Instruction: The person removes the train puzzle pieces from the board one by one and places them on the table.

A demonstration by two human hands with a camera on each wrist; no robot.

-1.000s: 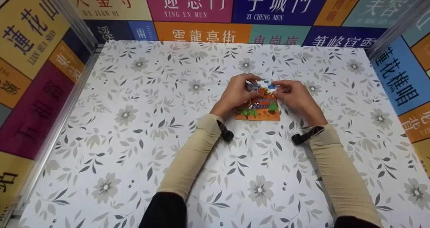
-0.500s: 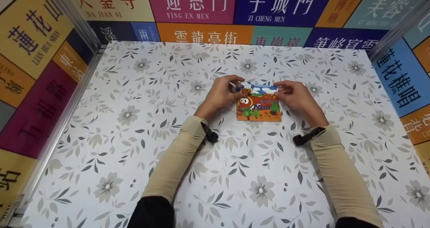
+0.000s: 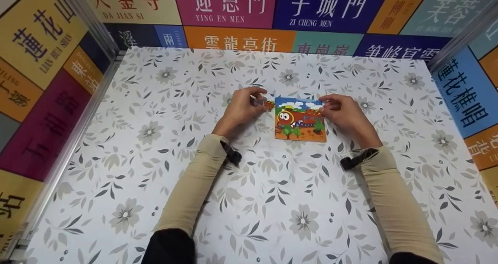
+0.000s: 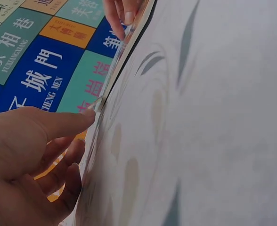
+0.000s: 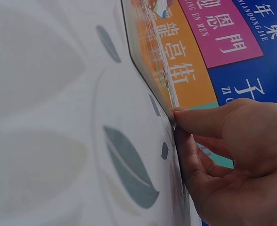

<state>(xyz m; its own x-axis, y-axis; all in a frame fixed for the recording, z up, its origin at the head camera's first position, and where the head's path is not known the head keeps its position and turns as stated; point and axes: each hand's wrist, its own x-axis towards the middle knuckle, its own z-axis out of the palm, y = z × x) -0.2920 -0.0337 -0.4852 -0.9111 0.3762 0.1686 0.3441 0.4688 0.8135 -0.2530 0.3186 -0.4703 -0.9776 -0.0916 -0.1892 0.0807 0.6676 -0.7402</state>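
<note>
Just right of centre in the frame, the square train picture board (image 3: 298, 121) looks complete, right hand (image 3: 343, 109) pinching its edge, left hand (image 3: 242, 107) pinching a small printed piece (image 3: 269, 104), seemingly all that's left loose.

Wall panels (image 3: 226, 5) read "YING EN MEN", "ZI CHENG MEN".

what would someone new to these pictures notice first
Probably the bright train picture, lying on the pale flowered table with the right hand at its upper right corner. Next, the small printed piece that the left hand pinches just left of it. The colourful wall panels with large characters also stand out, behind the table and along both sides.
</note>
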